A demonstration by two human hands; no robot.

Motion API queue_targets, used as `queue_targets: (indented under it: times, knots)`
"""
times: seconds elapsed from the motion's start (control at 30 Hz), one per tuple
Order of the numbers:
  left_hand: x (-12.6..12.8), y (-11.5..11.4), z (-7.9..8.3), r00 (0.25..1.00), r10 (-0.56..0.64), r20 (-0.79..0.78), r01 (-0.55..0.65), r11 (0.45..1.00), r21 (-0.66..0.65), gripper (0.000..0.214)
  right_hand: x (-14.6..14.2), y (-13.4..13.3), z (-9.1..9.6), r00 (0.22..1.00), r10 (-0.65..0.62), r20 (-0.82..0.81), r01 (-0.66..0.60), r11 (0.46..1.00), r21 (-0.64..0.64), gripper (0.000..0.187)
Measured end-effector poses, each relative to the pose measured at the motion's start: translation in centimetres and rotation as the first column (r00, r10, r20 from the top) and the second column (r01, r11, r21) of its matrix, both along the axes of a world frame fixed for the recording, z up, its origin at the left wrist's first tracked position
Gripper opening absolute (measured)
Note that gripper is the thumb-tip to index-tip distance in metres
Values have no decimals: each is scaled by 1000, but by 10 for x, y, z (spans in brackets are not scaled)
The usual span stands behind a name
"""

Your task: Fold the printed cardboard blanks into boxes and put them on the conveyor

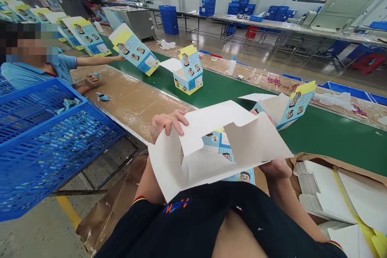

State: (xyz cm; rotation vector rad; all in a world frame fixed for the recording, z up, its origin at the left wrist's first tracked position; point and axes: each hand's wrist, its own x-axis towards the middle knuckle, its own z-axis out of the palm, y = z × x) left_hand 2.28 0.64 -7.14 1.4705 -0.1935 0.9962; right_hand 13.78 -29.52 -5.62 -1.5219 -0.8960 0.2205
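Observation:
A partly folded carton [169, 169], white on its inner side, is held up in front of my chest, and I look down through its open end. My left hand [169, 124] grips its left upper edge, fingers bent over the white flap. At the right side, my right hand [276, 167] holds the carton from outside and below, with most of its fingers hidden behind the board. Through the opening shows blue and yellow printed card [219, 143]. Just beyond, an open printed box [290, 109] rests on the green conveyor belt [332, 137].
Another open box [189, 74] stands farther along the belt. To the left, a co-worker [39, 64] reaches toward a tilted box [134, 50]. Blue crates [60, 149] stand at my left; a stack of flat cartons [329, 193] lies at my right. A glue bottle [231, 65] stands beyond the belt.

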Motion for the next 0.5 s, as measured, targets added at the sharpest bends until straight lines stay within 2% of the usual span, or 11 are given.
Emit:
queue_targets:
  times: [0.1, 0.2, 0.27, 0.33, 0.4, 0.5]
  knots:
    - [8, 2, 13, 992, -82, -93, 89, 993, 76, 81, 13, 3, 5, 999, 10, -37, -11, 1000, -12, 108]
    - [22, 3, 25, 945, -89, -315, 147, 975, 164, 76, 34, 16, 9, 996, 89, -23, -89, 996, 8, 83]
    - [34, 2, 24, 873, -19, -487, 176, 944, 279, 72, 45, 29, 9, 990, 120, 72, -110, 985, -131, 74]
    - [46, 1, 15, 799, 85, -595, 199, 896, 396, 70, 53, 41, 7, 981, 127, 146, -73, 942, -328, 75]
    - [58, -3, 0, 745, 170, -645, 213, 855, 473, 69, 56, 51, 1, 976, 145, 163, -50, 877, -479, 74]
    - [66, -19, -23, 728, 265, -632, 157, 833, 531, 63, 53, 57, -9, 977, 152, 147, -49, 839, -543, 63]
